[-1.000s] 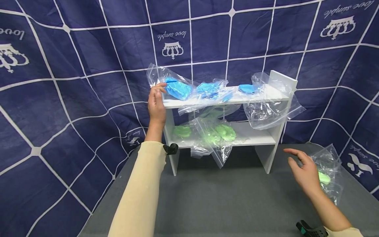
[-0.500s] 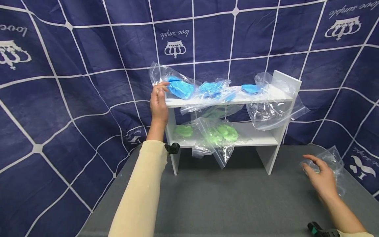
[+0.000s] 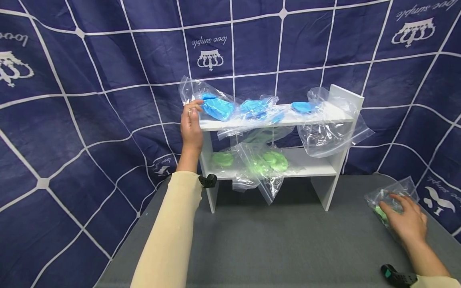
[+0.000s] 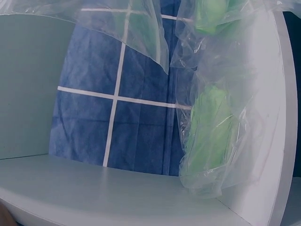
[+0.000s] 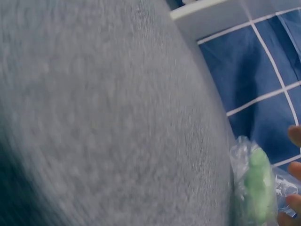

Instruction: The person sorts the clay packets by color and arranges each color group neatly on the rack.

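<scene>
My left hand (image 3: 192,128) grips the top left end of a white two-tier shelf (image 3: 317,173), its fingers over the edge beside a bagged blue lump (image 3: 217,109). On the right, my right hand (image 3: 410,220) reaches over a clear zip bag (image 3: 387,193) holding a soft pale green lump (image 3: 381,214), with fingers bent and spread above it. In the right wrist view, fingertips (image 5: 294,202) hang beside that green lump (image 5: 258,183). From the left wrist, the lower tier shows another bagged green lump (image 4: 211,127); only a sliver of the left hand appears.
More blue lumps (image 3: 301,107) in clear bags lie along the upper tier, one bag (image 3: 320,140) drooping over its front. Bagged green lumps (image 3: 275,161) occupy the lower tier. A dark grey tabletop (image 3: 270,240) lies below, and a blue checked cloth (image 3: 252,48) hangs behind.
My right hand has moved right, from beside the table bag to over it, and the bag's green lump now shows left of the hand. My left hand has stayed on the shelf.
</scene>
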Motion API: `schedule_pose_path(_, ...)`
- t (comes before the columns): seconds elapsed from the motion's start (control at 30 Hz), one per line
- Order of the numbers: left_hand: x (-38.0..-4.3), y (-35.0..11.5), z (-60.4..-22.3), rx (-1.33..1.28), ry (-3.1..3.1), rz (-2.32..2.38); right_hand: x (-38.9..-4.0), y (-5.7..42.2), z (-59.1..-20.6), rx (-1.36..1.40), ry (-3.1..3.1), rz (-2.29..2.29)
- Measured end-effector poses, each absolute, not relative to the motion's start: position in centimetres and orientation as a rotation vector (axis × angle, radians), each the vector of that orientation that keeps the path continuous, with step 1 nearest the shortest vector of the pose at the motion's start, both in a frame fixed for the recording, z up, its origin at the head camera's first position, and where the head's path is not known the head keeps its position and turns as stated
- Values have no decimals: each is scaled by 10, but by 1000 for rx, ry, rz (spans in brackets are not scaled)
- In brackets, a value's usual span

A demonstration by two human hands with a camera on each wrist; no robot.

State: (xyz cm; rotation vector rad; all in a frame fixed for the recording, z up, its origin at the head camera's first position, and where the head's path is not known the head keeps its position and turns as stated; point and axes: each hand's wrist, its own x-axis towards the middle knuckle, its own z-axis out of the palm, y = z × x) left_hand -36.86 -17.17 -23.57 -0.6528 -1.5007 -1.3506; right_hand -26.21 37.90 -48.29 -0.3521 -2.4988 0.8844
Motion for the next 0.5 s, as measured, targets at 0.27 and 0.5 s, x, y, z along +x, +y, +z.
schedule_pose_path(0.27, -386, -177, -241, -679, -1479, -1332, -263, 393, -493, -357, -2590, 840)
schedule_pose_path(0.5, -355, -166, -230, -690, -1475, -1346, -261, 396, -496, -322, -2630, 850)
